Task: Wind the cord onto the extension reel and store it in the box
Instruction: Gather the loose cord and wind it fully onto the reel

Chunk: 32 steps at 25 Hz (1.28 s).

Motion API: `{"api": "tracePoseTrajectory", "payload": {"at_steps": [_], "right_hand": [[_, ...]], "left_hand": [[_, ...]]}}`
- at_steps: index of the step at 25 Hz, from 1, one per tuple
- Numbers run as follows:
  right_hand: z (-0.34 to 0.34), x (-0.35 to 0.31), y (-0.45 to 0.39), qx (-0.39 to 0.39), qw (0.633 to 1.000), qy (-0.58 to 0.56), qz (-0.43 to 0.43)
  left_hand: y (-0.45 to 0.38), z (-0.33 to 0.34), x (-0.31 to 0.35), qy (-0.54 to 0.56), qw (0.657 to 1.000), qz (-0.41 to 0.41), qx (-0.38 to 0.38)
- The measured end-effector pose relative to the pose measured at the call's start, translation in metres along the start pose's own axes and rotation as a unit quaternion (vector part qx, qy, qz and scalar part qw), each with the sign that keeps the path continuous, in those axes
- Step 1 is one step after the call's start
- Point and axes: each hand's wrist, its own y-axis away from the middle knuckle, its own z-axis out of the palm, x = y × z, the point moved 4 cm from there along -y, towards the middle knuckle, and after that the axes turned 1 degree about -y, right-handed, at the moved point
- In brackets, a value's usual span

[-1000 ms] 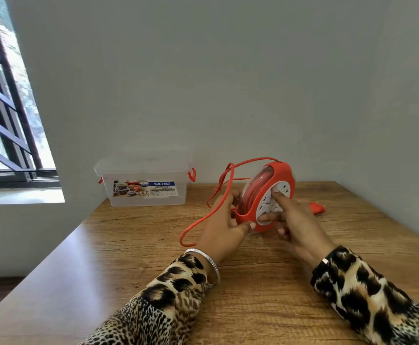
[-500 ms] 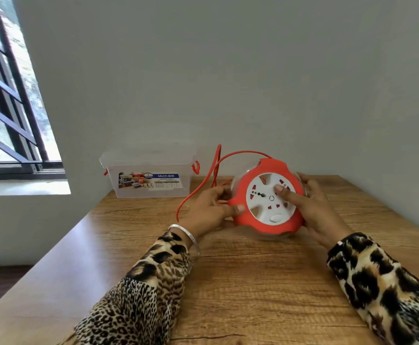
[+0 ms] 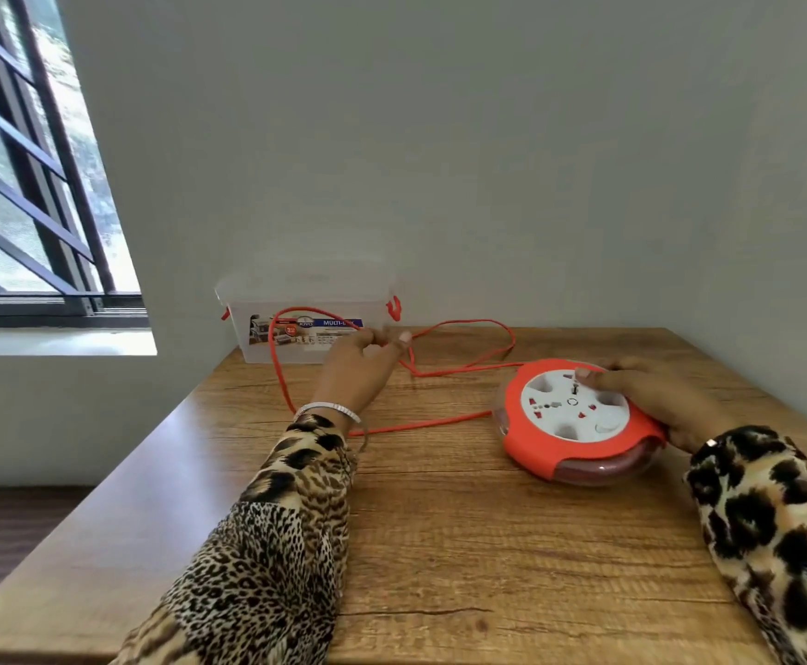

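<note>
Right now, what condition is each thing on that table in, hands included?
Extension reel: lying flat on the table, socket face up.
Cord: partly unwound, looping loose across the table.
Box: lid on, at the wall.
Left hand: gripping the cord, raised.
Right hand: resting on the reel, fingers on its face.

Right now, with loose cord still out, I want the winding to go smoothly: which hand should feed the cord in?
Left. The left hand already holds the loose cord, while the right hand rests on the reel, probably steadying it.
</note>
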Motion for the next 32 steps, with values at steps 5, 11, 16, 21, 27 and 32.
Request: {"api": "tracePoseTrajectory", "payload": {"at_steps": [5,11,16,21,27,32], "right_hand": [[-0.014,0.0,0.001,0.04,0.996,0.078,0.022],[-0.018,-0.004,0.004,0.065,0.979,0.193,-0.012],[-0.007,-0.003,0.002,-0.023,0.952,0.3,-0.061],[0.0,-0.004,0.001,-0.059,0.948,0.302,-0.083],[0.003,-0.006,-0.002,-0.065,0.933,0.341,-0.094],[0.004,-0.005,-0.002,-0.074,0.939,0.331,-0.062]], "left_hand": [[0.004,0.023,-0.011,-0.277,0.95,0.005,-0.144],[0.002,0.026,0.0,-0.295,0.945,0.107,-0.089],[-0.009,0.046,0.0,-0.415,0.895,0.14,-0.089],[-0.012,0.03,-0.003,-0.397,0.909,0.111,-0.059],[-0.015,-0.021,-0.025,-0.445,0.892,-0.074,0.025],[-0.003,-0.016,0.003,-0.498,0.865,-0.014,0.057]]}}
